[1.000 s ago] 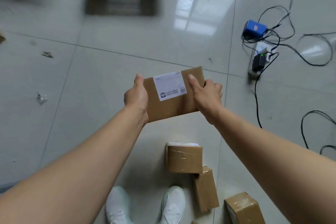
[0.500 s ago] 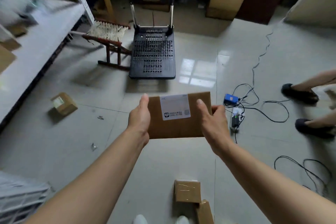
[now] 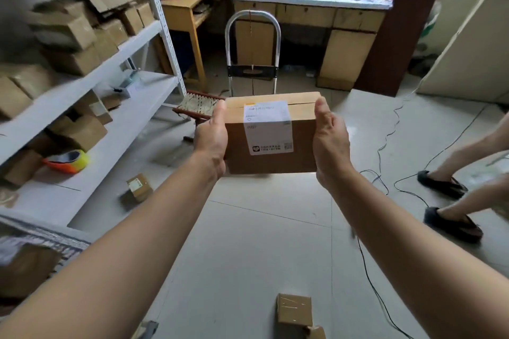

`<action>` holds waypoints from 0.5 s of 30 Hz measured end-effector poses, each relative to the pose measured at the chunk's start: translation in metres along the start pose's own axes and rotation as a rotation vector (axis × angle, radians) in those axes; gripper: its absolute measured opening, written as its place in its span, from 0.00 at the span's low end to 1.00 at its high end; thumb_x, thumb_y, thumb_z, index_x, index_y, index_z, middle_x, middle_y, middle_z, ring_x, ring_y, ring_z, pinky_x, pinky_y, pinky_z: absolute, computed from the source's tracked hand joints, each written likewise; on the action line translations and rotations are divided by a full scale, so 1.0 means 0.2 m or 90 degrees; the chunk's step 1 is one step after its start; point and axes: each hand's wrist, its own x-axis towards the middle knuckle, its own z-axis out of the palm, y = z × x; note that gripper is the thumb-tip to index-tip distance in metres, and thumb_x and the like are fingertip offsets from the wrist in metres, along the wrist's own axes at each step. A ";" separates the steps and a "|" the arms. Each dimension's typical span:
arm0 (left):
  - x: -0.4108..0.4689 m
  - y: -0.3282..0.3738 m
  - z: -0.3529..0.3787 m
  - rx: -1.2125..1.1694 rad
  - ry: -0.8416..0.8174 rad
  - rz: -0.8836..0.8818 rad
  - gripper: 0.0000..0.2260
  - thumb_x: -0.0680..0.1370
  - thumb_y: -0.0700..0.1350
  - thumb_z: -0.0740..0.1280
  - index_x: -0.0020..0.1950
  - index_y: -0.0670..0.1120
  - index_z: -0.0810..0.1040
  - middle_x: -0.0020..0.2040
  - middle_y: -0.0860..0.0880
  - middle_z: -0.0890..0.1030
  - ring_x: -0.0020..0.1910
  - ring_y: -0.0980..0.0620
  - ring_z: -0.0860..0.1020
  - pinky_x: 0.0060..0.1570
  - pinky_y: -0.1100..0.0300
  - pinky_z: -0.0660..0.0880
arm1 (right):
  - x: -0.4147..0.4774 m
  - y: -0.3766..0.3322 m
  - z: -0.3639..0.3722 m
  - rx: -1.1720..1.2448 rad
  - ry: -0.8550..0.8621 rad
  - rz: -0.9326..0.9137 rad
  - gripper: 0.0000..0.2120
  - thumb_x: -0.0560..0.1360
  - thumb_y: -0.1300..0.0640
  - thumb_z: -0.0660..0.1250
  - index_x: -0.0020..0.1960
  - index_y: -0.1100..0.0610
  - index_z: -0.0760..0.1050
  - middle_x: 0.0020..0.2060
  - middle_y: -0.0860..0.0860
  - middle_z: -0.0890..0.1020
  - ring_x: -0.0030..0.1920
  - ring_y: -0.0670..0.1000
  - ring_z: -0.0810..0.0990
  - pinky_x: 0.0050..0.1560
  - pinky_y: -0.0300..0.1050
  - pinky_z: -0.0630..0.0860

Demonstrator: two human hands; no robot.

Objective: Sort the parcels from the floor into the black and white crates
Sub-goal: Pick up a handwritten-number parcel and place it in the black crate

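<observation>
I hold a brown cardboard parcel (image 3: pixel 303 140) with a white shipping label at chest height, in the middle of the view. My left hand (image 3: pixel 210 137) grips its left side and my right hand (image 3: pixel 329 143) grips its right side. Another taped parcel (image 3: pixel 294 309) lies on the floor near my feet, and a small parcel (image 3: pixel 139 187) lies by the shelf's foot. At the bottom left a crate's edge (image 3: pixel 41 237) shows, blurred. I cannot make out a black or white crate clearly.
A white shelf unit (image 3: pixel 132 44) full of boxes runs along the left, with a tape roll (image 3: pixel 68 161) on its low shelf. A hand trolley (image 3: pixel 252 49) and wooden stool (image 3: pixel 197 104) stand ahead. Another person's legs (image 3: pixel 451 195) and floor cables (image 3: pixel 385 146) are at the right.
My view has swung up from the floor to the room. The parcel has risen with both hands and tilted so its top and front face show.
</observation>
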 end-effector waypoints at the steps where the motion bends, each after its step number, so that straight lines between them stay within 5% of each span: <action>1: -0.03 0.03 -0.02 0.000 0.002 0.004 0.17 0.79 0.60 0.60 0.41 0.48 0.74 0.44 0.47 0.82 0.39 0.52 0.79 0.31 0.61 0.74 | -0.04 -0.05 0.00 0.009 -0.015 -0.013 0.45 0.56 0.19 0.59 0.54 0.55 0.75 0.56 0.60 0.77 0.55 0.60 0.79 0.52 0.61 0.79; 6: -0.13 0.16 -0.14 0.022 0.006 0.075 0.15 0.80 0.58 0.60 0.41 0.48 0.74 0.45 0.46 0.83 0.43 0.49 0.81 0.37 0.58 0.78 | -0.22 -0.23 0.05 0.045 -0.056 -0.052 0.30 0.62 0.26 0.60 0.43 0.52 0.78 0.55 0.63 0.78 0.52 0.61 0.81 0.46 0.62 0.81; 10: -0.17 0.24 -0.25 0.027 -0.006 0.117 0.12 0.80 0.54 0.61 0.43 0.48 0.76 0.49 0.44 0.82 0.49 0.45 0.79 0.50 0.49 0.78 | -0.31 -0.31 0.11 0.091 -0.056 -0.092 0.30 0.67 0.29 0.61 0.55 0.54 0.75 0.52 0.57 0.81 0.53 0.57 0.81 0.53 0.64 0.78; 15: -0.20 0.29 -0.42 -0.019 -0.009 0.144 0.06 0.79 0.44 0.62 0.43 0.47 0.75 0.46 0.43 0.81 0.44 0.46 0.79 0.41 0.54 0.78 | -0.38 -0.36 0.22 0.118 -0.079 -0.110 0.25 0.67 0.30 0.61 0.50 0.50 0.70 0.53 0.60 0.80 0.57 0.61 0.79 0.58 0.64 0.75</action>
